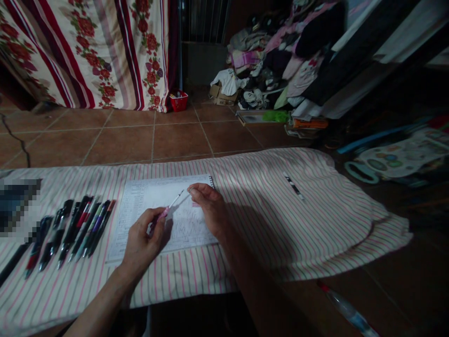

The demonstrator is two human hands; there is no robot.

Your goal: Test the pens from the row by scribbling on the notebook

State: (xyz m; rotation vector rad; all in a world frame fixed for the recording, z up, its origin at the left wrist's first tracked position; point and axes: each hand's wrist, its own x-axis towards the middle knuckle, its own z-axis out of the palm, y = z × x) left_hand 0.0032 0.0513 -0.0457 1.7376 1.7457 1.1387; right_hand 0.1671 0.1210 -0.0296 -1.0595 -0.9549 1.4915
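Observation:
My left hand (143,234) grips a pen with a pink grip and a clear barrel (167,209) above a spiral-bound notebook (140,202). Its open page carries a printed grid with handwriting. My right hand (208,209) rests on the notebook's upper right part, fingers curled, close to the pen's tip and not visibly holding anything. A row of several dark and coloured pens (84,229) lies on the striped cloth (280,210) left of the notebook. A single black-and-white pen (293,186) lies on the cloth to the right.
A clear tube with a red end (345,306) lies on the dark surface at lower right. A pixelated patch (16,206) covers the cloth's left end. Beyond are a tiled floor, a floral curtain, a red basket (178,101) and a heap of clothes (277,61).

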